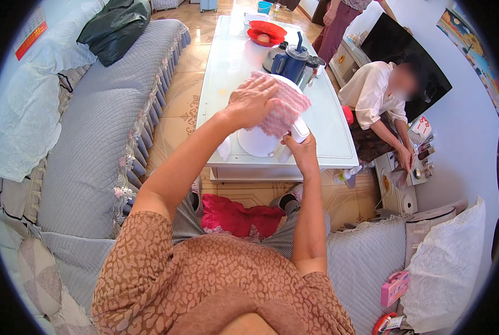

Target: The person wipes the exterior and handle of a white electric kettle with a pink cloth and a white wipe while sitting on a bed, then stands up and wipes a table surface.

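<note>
My left hand (251, 98) lies spread over a pink-and-white striped cloth (289, 104), pressing it against a white handled vessel. The white handle (300, 130) is in the grip of my right hand (303, 151), just below the cloth's lower corner. Most of the vessel's body is hidden by the cloth. Below the cloth, a round white base (255, 143) shows on the white table (333, 142). A crumpled white piece (224, 148), perhaps tissue, is left of that base.
Beyond my hands stand a dark blue mug with a straw (291, 63), a kettle (272, 56) and a red bowl (267, 32). To the right a person (366, 92) bends by the television cabinet (393, 180); another person stands behind. A grey quilted sofa (94, 117) runs along the left.
</note>
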